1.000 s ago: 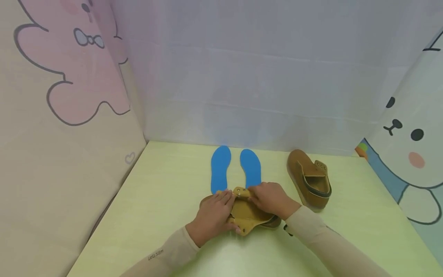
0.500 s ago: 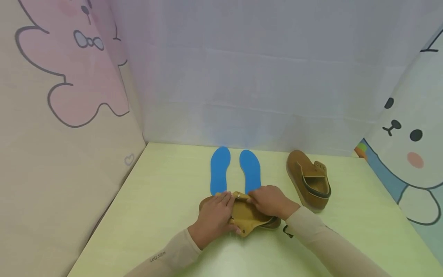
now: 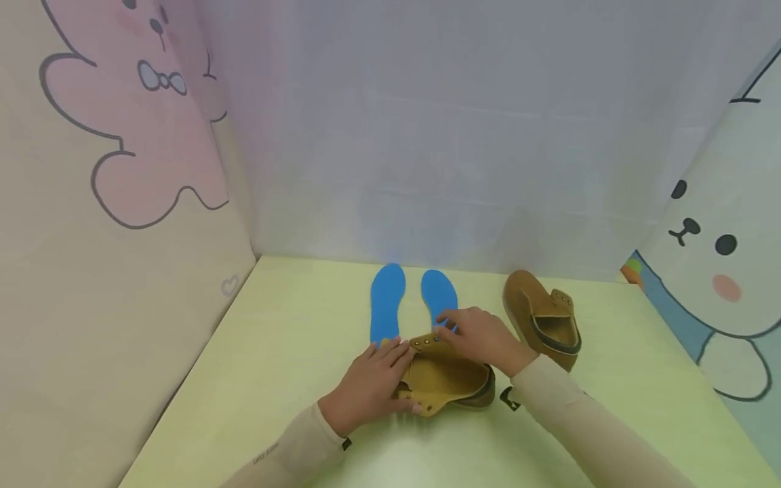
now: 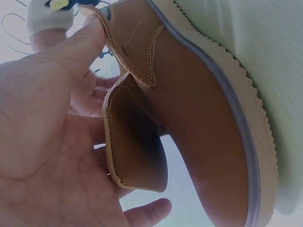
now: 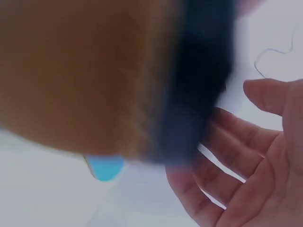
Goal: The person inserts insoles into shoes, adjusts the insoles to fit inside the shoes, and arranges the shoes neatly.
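A brown leather shoe (image 3: 448, 379) with eyelet flaps lies on the table, its opening spread and its toe to the left. My left hand (image 3: 369, 390) holds it across the front, thumb at the near flap and fingers at the far one. In the left wrist view, the thumb presses the flap's edge beside the shoe's raised tongue (image 4: 135, 142). My right hand (image 3: 482, 339) is at the far eyelet flap, fingers loosely bent. The right wrist view shows its fingers spread with nothing gripped, while the shoe's heel end (image 5: 71, 80) is blurred close up.
Two blue insoles (image 3: 387, 301) lie side by side beyond the shoe, the right one partly covered by my right hand. A matching brown shoe (image 3: 531, 298) stands to the right. Pale curtains with cartoon prints surround the yellow table (image 3: 293, 312).
My right hand has let go of the shoe's far side and lifted slightly up and away, uncovering the eyelets. The left hand stays on the shoe. The view has tilted slightly.
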Available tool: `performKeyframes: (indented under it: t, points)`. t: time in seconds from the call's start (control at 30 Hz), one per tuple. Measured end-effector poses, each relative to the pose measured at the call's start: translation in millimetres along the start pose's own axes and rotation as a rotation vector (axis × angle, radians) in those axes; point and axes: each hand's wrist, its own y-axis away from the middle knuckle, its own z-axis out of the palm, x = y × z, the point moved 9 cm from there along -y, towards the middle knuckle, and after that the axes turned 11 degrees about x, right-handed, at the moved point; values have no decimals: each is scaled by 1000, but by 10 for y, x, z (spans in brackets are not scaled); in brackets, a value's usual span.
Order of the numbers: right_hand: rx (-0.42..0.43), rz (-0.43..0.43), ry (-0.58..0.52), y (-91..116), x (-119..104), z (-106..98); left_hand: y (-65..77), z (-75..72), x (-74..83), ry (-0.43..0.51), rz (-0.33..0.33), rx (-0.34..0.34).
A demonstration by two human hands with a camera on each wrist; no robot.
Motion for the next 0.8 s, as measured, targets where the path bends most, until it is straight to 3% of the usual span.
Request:
performKeyframes:
  t: [0.17, 0.3, 0.6, 0.8]
  points:
    - [20, 51, 1, -198, 90, -208, 18, 23, -25, 12, -21, -9]
    - [14, 137, 17, -363, 236, -233, 8, 23, -22, 27, -28, -21]
    - [-85, 289, 40, -717, 559, 135, 8, -20, -16, 50, -45, -28]
    - [-160, 325, 82, -847, 719, 385, 4, -33, 4, 50, -57, -39]
